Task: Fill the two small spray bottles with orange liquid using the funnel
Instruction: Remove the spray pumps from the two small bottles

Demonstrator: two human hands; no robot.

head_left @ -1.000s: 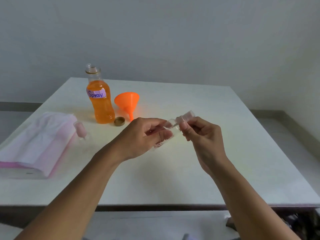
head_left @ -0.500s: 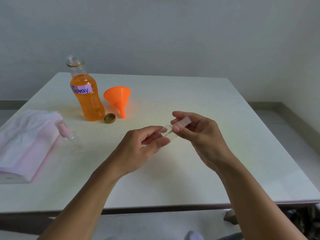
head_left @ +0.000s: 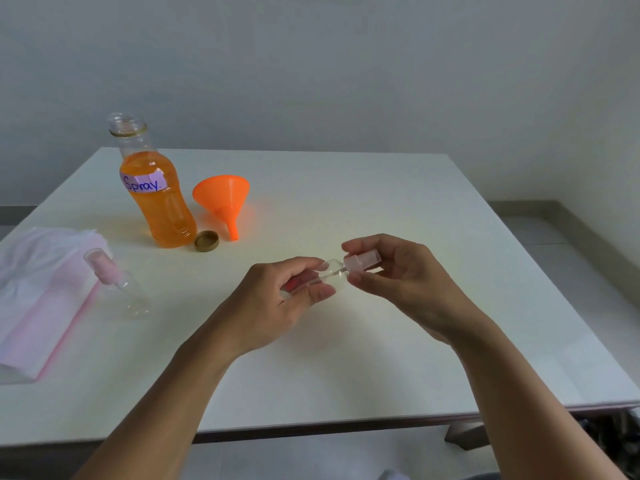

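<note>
Clear plastic small spray bottle (head_left: 329,277) sits between both hands above the white counter (head_left: 346,202), tilted, neck pointing up-right. Body is see-through and looks empty; a thin dip tube shows inside near the neck. Left hand (head_left: 277,303) has its fingers (head_left: 320,292) closed round the bottle body, thumb on top. Right hand (head_left: 398,275) pinches the pale pink translucent spray cap (head_left: 362,263) between thumb and forefingers, closed on it. Cap is at the bottle neck; cannot tell whether it is threaded on or already loose. Lower half of the bottle is hidden by the left fingers; a reddish patch shows through there, unclear what it is.

Second clear small spray bottle with pink pump top (head_left: 114,282) stands tilted at counter left, touching the edge of a pink-and-white folded cloth (head_left: 41,299); its outline is faint against the counter. Cloth is cut off by the left frame edge.

Tall clear plastic bottle of orange liquid (head_left: 156,199), label reading "Spray.", stands uncapped at back left, roughly two-thirds full. Gold round screw cap (head_left: 206,241) lies just beside its base. Orange plastic funnel (head_left: 223,199) lies on its side right of the bottle, spout toward the camera, near the cap.
</note>
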